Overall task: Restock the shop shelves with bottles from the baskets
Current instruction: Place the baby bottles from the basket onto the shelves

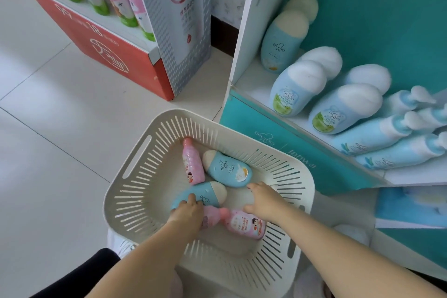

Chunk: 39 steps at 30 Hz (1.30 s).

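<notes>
Both hands reach into the white basket (135,176) on the floor (60,128) beside the teal shelf (266,128).
The left hand (187,211) curls over a blue bottle (205,192), seemingly gripping it; the right hand (262,201) is spread open, holding nothing, beside a pink bottle (244,224).

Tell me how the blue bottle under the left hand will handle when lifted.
The blue bottle looks like rigid, glossy plastic, so probably stiff but somewhat slippery. Its rounded body lies on its side in the basket, so it may roll if nudged.
</notes>
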{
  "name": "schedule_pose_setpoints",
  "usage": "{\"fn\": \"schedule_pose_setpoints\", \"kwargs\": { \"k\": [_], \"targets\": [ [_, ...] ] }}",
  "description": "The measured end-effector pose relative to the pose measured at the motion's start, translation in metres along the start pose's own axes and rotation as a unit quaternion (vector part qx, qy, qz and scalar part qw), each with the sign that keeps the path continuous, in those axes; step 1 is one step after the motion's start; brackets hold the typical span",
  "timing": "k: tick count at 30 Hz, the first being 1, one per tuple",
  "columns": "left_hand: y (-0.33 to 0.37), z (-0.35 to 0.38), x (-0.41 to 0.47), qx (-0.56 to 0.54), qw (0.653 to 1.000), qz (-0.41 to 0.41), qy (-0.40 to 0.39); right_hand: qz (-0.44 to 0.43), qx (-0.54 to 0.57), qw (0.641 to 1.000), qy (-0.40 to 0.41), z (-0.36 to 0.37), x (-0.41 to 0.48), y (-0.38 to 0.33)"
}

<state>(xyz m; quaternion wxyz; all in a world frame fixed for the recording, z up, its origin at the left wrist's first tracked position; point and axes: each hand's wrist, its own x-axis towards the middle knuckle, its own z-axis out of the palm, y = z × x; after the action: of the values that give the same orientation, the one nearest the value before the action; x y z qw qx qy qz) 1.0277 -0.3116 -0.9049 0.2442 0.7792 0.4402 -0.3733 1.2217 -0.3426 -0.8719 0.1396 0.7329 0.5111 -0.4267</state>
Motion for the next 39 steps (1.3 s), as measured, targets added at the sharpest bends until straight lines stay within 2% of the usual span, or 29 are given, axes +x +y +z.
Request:
{"fn": "schedule_pose_setpoints", "kwargs": {
  "k": [3, 6, 12, 16, 23, 29, 32, 33, 36, 38, 39],
  "targets": [
    [0.001, -0.008, 0.002, -0.015, 1.0, 0.008, 0.008, 0.004, 0.023, 1.0, 0.005, 0.001, 0.002, 0.0],
    [0.002, -0.026, 0.007, -0.107, 0.994, 0.004, 0.021, 0.007, 0.044, 0.999, 0.004, 0.006, 0.003, -0.002],
    [0.001, -0.07, 0.009, -0.264, 0.958, 0.002, 0.114, 0.028, 0.097, 0.994, 0.028, 0.005, 0.003, -0.004],
    [-0.002, -0.083, 0.01, -0.326, 0.932, 0.001, 0.158, 0.039, 0.091, 0.995, 0.024, 0.008, 0.006, -0.001],
    [-0.021, -0.085, 0.003, -0.386, 0.904, 0.02, 0.185, 0.045, 0.037, 0.998, 0.0, 0.029, 0.019, -0.005],
    [-0.035, -0.095, -0.006, -0.462, 0.856, 0.075, 0.219, -0.003, -0.145, 0.987, -0.065, 0.067, 0.019, -0.011],
    [-0.037, -0.102, -0.007, -0.502, 0.833, 0.078, 0.218, -0.027, -0.199, 0.979, -0.032, 0.081, 0.018, -0.011],
    [-0.036, -0.105, -0.008, -0.514, 0.826, 0.077, 0.216, -0.028, -0.22, 0.975, 0.013, 0.081, 0.018, -0.014],
    [-0.036, -0.114, -0.01, -0.521, 0.817, 0.082, 0.231, -0.05, -0.226, 0.973, 0.008, 0.079, 0.019, -0.018],
    [-0.035, -0.119, -0.011, -0.519, 0.813, 0.085, 0.248, -0.039, -0.173, 0.984, -0.006, 0.074, 0.019, -0.015],
    [-0.035, -0.122, -0.012, -0.517, 0.813, 0.085, 0.255, -0.039, -0.128, 0.991, 0.021, 0.07, 0.02, -0.015]
  ]
}}
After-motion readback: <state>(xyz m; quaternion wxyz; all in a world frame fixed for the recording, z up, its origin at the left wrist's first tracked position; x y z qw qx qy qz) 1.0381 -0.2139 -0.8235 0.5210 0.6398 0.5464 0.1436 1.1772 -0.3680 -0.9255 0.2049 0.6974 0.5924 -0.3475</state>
